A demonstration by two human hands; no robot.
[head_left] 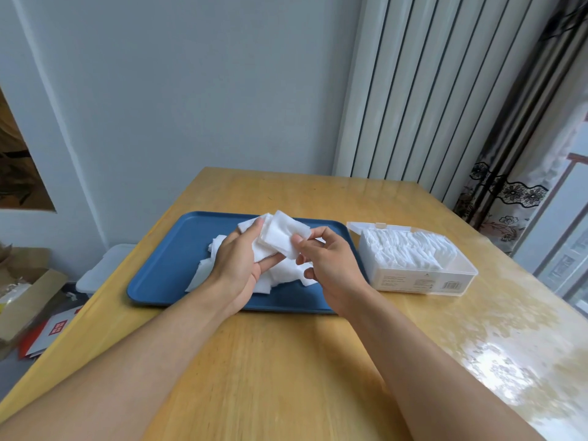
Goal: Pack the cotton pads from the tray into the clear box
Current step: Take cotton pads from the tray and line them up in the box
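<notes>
Above a blue tray [165, 265] on a wooden table [286, 361], the left hand [237, 265] holds a small stack of pads [280, 235], and the right hand [327, 265] pinches its near edge. Loose pads [286, 275] lie on the tray. Just right of it stands the open clear box [413, 268], packed with pads.

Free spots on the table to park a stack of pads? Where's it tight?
Bare wood lies in front of the blue tray between the forearms, and behind the tray toward the wall. The tray's left part is bare too. It is crowded mid-tray: loose cotton pads, the left hand and right hand holding a stack. The clear box looks nearly full.
</notes>
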